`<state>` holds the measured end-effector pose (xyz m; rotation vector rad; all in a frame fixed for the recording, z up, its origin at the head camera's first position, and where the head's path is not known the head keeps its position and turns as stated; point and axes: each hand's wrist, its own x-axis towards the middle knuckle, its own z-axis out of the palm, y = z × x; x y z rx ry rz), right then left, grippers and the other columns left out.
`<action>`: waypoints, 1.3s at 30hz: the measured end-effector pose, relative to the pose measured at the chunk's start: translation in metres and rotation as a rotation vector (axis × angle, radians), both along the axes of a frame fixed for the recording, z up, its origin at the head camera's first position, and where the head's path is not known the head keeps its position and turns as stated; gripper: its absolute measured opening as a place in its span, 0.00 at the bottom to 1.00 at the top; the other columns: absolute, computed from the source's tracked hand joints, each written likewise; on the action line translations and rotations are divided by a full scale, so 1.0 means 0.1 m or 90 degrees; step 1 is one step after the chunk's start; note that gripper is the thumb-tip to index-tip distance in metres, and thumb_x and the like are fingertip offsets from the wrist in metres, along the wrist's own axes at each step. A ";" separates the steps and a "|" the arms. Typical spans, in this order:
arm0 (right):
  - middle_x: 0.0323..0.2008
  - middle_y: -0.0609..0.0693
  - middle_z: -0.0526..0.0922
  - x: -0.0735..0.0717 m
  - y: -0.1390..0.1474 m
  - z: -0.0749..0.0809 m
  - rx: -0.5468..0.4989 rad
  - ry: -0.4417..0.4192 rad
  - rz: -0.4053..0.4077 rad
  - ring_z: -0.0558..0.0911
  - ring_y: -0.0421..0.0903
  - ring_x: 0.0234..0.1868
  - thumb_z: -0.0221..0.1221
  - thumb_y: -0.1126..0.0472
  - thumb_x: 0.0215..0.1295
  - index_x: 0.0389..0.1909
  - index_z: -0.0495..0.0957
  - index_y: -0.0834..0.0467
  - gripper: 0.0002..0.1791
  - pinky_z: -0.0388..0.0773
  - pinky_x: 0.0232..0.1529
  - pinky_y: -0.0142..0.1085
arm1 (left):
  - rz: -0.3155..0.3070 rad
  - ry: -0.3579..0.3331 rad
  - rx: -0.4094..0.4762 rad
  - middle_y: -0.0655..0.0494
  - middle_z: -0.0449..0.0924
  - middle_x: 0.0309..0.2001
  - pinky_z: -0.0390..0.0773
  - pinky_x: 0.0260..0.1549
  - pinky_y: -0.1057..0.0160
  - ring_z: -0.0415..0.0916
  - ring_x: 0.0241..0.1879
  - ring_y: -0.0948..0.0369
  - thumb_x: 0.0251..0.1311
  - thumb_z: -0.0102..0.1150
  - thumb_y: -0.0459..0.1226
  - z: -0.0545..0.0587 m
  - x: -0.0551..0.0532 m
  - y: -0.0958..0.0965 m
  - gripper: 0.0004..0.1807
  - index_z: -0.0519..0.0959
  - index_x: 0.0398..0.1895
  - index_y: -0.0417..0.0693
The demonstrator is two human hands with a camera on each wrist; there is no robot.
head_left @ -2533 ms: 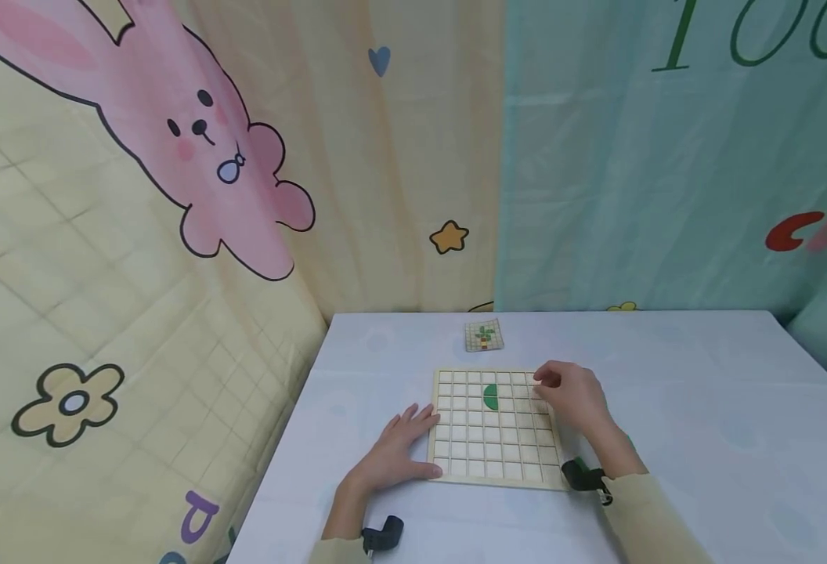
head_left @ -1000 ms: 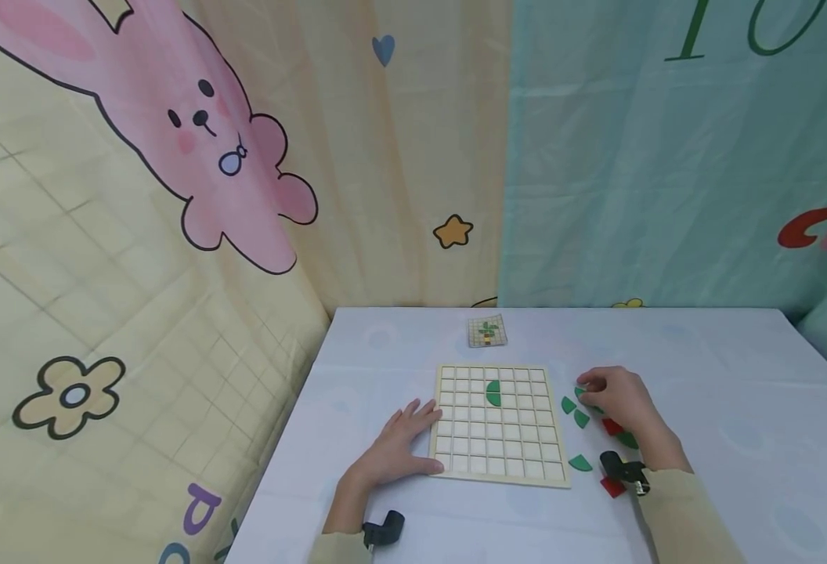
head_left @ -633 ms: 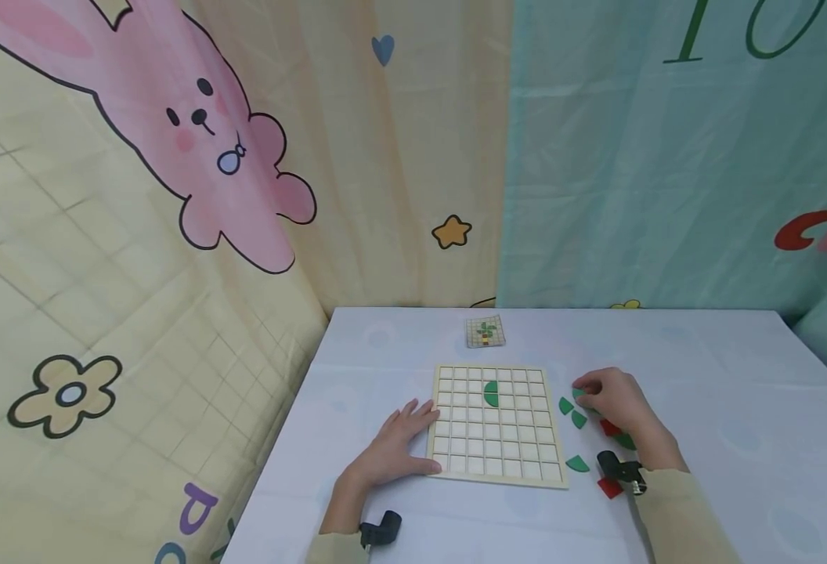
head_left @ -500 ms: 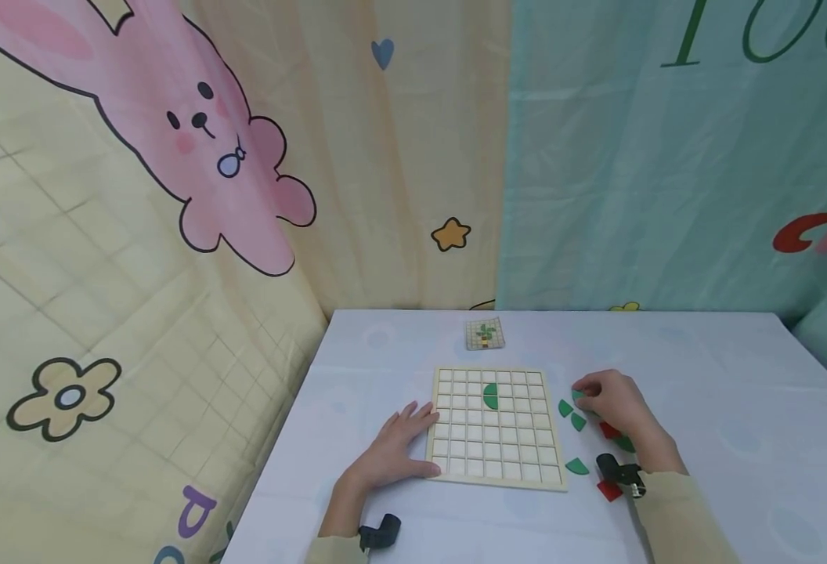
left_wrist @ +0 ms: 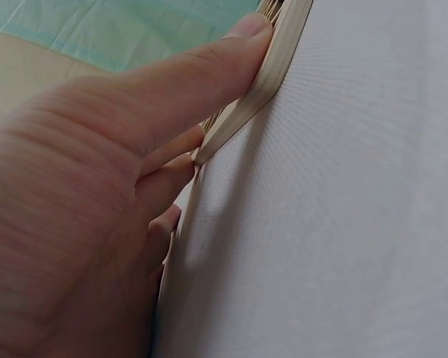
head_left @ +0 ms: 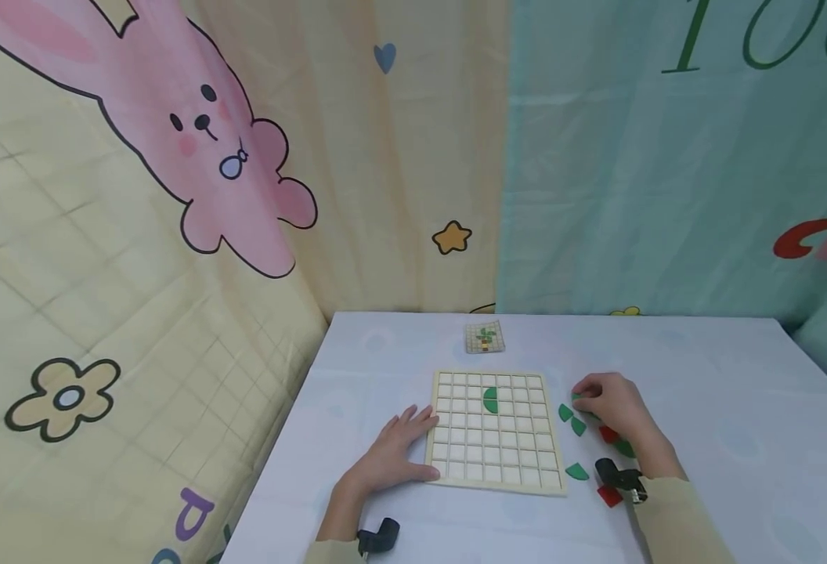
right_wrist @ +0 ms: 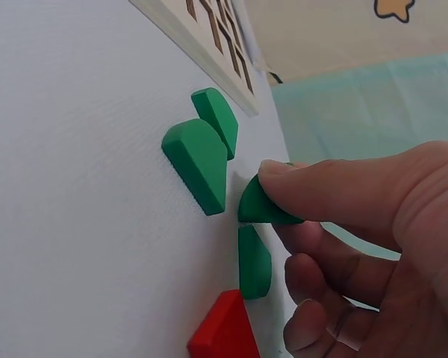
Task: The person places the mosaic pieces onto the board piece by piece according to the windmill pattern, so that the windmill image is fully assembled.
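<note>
My left hand (head_left: 395,449) lies with fingers spread against the left edge of a wooden grid board (head_left: 522,453). In the left wrist view its thumb (left_wrist: 209,74) rests on the board's rim near a corner. On the board, two green quarter-circle blocks (head_left: 491,400) form a half disc in the upper middle. Right of the board, my right hand (head_left: 614,403) pinches a green quarter-circle block (right_wrist: 260,203) between thumb and fingers, at the tabletop. Close by lie two more green blocks (right_wrist: 198,160), another green block (right_wrist: 254,262) and a red block (right_wrist: 225,328).
A small pattern card (head_left: 485,338) with a green plant-like picture lies behind the board. Nearer the front are a loose green block (head_left: 577,471) and a red block (head_left: 609,496). Another green piece (head_left: 625,448) shows beside the right wrist. Printed curtains (head_left: 399,157) hang behind the white table.
My right hand has moved from the board's upper right corner rightward to the loose blocks, and pinches a green quarter-circle block. My left hand has stayed at the board's edge.
</note>
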<state>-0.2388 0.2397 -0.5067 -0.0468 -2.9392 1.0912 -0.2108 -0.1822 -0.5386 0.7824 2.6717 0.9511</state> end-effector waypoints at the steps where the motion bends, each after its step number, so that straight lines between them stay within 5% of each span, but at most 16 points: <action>1: 0.31 0.51 0.81 0.01 0.01 0.00 -0.004 -0.002 -0.007 0.76 0.50 0.34 0.68 0.64 0.62 0.39 0.85 0.60 0.06 0.77 0.32 0.38 | -0.002 0.002 0.001 0.64 0.52 0.79 0.39 0.75 0.44 0.39 0.79 0.53 0.50 0.70 0.63 -0.01 0.00 0.01 0.52 0.63 0.77 0.58; 17: 0.36 0.53 0.83 -0.02 -0.10 0.06 -0.059 0.022 -0.057 0.77 0.50 0.36 0.66 0.61 0.65 0.42 0.82 0.57 0.07 0.78 0.31 0.35 | 0.000 0.006 -0.006 0.64 0.52 0.79 0.39 0.75 0.44 0.38 0.79 0.54 0.50 0.70 0.63 0.01 0.00 0.01 0.52 0.62 0.77 0.58; 39: 0.36 0.51 0.84 -0.04 -0.36 0.05 -0.099 0.061 0.001 0.81 0.48 0.34 0.66 0.62 0.66 0.47 0.83 0.57 0.10 0.80 0.33 0.38 | 0.006 0.000 -0.010 0.65 0.52 0.78 0.39 0.76 0.46 0.38 0.79 0.56 0.49 0.70 0.64 0.00 0.00 0.00 0.52 0.63 0.77 0.59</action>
